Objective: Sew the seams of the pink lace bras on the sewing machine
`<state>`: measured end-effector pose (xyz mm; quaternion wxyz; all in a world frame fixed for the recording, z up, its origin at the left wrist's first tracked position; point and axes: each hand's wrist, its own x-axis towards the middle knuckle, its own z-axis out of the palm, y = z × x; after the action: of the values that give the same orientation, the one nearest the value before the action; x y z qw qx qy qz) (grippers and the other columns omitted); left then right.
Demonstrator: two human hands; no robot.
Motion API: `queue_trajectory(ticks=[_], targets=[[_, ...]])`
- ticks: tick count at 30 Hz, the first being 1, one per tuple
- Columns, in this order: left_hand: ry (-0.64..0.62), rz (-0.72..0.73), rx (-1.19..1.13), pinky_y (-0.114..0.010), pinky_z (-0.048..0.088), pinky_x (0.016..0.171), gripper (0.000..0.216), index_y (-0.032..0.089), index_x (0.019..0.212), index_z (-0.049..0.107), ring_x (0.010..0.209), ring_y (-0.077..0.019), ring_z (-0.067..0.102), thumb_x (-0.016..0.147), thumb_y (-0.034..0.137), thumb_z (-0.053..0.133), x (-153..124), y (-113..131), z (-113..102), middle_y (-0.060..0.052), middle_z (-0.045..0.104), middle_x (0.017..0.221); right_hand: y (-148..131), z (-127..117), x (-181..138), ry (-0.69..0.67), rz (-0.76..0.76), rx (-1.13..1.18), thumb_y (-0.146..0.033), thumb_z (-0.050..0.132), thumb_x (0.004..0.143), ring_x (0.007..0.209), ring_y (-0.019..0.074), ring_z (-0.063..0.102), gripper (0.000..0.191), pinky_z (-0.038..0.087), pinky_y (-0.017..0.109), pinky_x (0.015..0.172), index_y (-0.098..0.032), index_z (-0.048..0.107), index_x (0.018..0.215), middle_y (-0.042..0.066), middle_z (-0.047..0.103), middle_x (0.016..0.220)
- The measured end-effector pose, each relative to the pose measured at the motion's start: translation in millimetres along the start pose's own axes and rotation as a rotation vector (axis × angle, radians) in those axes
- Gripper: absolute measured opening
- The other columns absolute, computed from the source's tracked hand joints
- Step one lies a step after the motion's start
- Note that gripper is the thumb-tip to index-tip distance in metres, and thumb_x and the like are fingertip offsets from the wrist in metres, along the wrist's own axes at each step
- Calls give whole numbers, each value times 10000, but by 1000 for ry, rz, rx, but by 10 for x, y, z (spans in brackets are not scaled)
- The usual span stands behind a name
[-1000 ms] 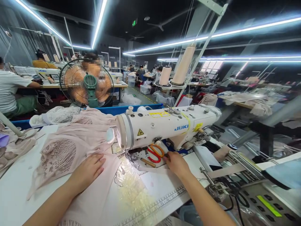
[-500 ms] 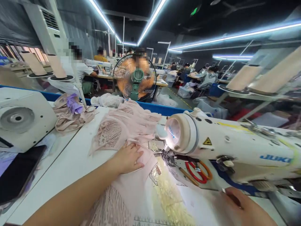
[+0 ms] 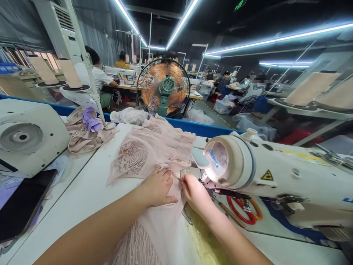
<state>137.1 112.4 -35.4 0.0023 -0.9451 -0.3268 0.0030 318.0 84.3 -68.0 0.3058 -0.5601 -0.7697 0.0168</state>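
Note:
Pale pink fabric with lace panels [image 3: 160, 141] spreads over the white sewing table and hangs toward me. My left hand [image 3: 158, 187] lies flat on it, fingers spread, left of the sewing machine's needle area. Close beside it, my right hand [image 3: 194, 191] is closed in a pinch at the fabric's edge. A thin dark tip shows at its fingertips, but what it holds is mostly hidden. The white sewing machine head [image 3: 234, 162], with its lamp lit, stands just right of that hand. Under my right forearm lies a yellowish clear film [image 3: 205, 239].
Red and orange rings [image 3: 242, 211] lie beneath the machine arm. At left are a black phone [image 3: 24, 206], another machine's end [image 3: 24, 136] and a bundle of beige straps with a purple strip [image 3: 91, 123]. A large fan [image 3: 165, 86] stands beyond the table; people sit farther back.
My right hand has come from the lower right, by the machine bed, to the fabric beside my left hand. My left hand stays on the fabric. The view has shifted slightly.

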Motion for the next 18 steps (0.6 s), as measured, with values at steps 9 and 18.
queue_trajectory(ticks=[9,18], targets=[[50,-27,-74,-602,180,1028,739,198,1349,393,1298,-319,281,809,701,354,30,-88,142,-156,334,1436,128,178,80,55,34,-166,-134,343,815,639,186,477,166,379,264,570,-190,493,773,42,481,697],[18,-16,-127,-650,186,1008,718,212,1339,403,1299,-329,273,804,690,384,32,-89,129,-134,309,1458,9,146,131,-88,64,-351,-138,376,869,612,160,458,221,291,249,550,-173,578,786,26,481,699]])
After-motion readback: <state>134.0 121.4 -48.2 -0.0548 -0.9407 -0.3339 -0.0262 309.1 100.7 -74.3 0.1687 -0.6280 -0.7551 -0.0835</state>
